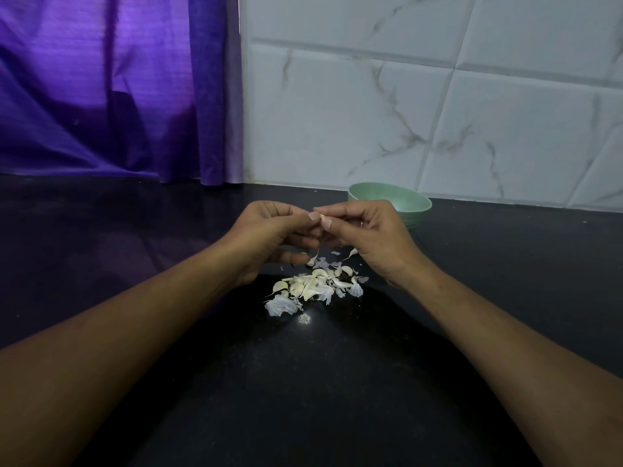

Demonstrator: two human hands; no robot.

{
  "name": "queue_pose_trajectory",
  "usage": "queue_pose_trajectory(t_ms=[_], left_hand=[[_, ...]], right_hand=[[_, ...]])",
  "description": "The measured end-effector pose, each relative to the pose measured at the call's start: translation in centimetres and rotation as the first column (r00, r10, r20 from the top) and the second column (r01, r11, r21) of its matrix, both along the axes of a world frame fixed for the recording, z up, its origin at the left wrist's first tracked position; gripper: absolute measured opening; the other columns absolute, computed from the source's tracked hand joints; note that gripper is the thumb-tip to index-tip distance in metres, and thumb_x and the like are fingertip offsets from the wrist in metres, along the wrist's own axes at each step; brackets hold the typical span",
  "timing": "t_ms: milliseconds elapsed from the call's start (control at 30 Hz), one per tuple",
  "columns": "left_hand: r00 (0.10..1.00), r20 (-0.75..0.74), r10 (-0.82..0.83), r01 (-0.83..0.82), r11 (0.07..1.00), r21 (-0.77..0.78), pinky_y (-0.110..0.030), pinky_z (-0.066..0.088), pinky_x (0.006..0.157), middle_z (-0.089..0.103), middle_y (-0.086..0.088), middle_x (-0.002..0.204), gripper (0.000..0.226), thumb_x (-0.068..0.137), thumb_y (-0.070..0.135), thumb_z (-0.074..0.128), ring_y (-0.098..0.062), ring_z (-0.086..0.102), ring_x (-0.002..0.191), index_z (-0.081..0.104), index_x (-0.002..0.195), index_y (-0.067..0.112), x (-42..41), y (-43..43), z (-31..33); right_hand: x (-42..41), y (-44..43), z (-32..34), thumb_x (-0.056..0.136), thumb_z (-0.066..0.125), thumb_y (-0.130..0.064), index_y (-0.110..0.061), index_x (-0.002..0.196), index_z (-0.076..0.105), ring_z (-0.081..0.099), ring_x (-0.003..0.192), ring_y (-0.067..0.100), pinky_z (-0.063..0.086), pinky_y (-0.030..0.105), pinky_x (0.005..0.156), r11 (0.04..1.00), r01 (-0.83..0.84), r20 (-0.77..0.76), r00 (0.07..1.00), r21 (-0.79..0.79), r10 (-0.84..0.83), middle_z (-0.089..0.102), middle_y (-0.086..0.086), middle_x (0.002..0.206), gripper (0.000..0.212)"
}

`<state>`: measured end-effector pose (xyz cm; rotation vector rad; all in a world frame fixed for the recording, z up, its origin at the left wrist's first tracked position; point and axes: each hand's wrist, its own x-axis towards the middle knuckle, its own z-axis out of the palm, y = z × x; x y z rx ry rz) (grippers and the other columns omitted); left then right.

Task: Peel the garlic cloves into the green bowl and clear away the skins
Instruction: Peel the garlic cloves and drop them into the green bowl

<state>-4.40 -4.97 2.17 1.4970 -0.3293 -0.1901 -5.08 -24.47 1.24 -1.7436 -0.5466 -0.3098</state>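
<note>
Hands: your left hand (269, 237) and right hand (367, 237) meet above the black counter (303, 382); thumbs and fingertips of both pinch one small garlic clove (322, 217) between them; a ring (361, 224) shows on your right hand
Pile: a pile (313, 288) of pale cloves and papery skins lies on the counter just below your hands, between your wrists; loose scraps lie around its edges
Bowl: the green bowl (408, 200) stands behind your right hand, near the tiled wall (421, 112); your hand hides part of it
Backdrop: a purple curtain (101, 89) hangs on your left, beside the tiles
</note>
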Motion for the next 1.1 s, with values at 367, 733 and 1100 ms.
queue_pose_trajectory(t_ms=[367, 733, 1100], left_hand=[[0.998, -0.009, 0.056, -0.055, 0.998, 0.023, -0.029, 0.062, 0.061, 0.075, -0.013, 0.086, 0.018, 0.093, 0.011, 0.070, -0.021, 0.071, 0.078, 0.074, 0.101, -0.005, 0.12, -0.18, 0.04], [0.996, 0.010, 0.088, -0.089, 0.995, 0.054, -0.030, 0.062, 0.059, 0.071, -0.009, 0.078, 0.014, 0.092, 0.011, 0.068, -0.017, 0.070, 0.072, 0.074, 0.094, -0.001, 0.25, -0.44, 0.25], [0.990, 0.089, 0.110, -0.126, 0.971, 0.202, -0.031, 0.059, 0.058, 0.069, -0.006, 0.072, 0.015, 0.097, 0.009, 0.059, -0.019, 0.069, 0.070, 0.069, 0.087, 0.004, 0.73, 0.31, -0.04]], right_hand=[[0.14, 0.12, -0.13, 0.092, 0.074, -0.001, 0.000, 0.112, 0.076, 0.077, 0.094, 0.026, 0.062, 0.038, 0.088, 1.000, 0.013, 0.009, 1.000, -0.001, -0.013, 0.080, 0.010, 0.098, 0.020], [-0.39, 0.79, -0.36, 0.093, 0.071, -0.001, 0.003, 0.111, 0.075, 0.076, 0.087, 0.030, 0.064, 0.038, 0.082, 0.987, -0.039, -0.098, 0.994, 0.159, 0.055, 0.077, 0.022, 0.098, 0.019], [0.02, 0.11, 0.16, 0.099, 0.065, -0.011, -0.002, 0.117, 0.070, 0.076, 0.087, 0.026, 0.063, 0.035, 0.075, 0.941, 0.024, -0.264, 0.962, 0.337, 0.070, 0.077, 0.016, 0.102, 0.021]])
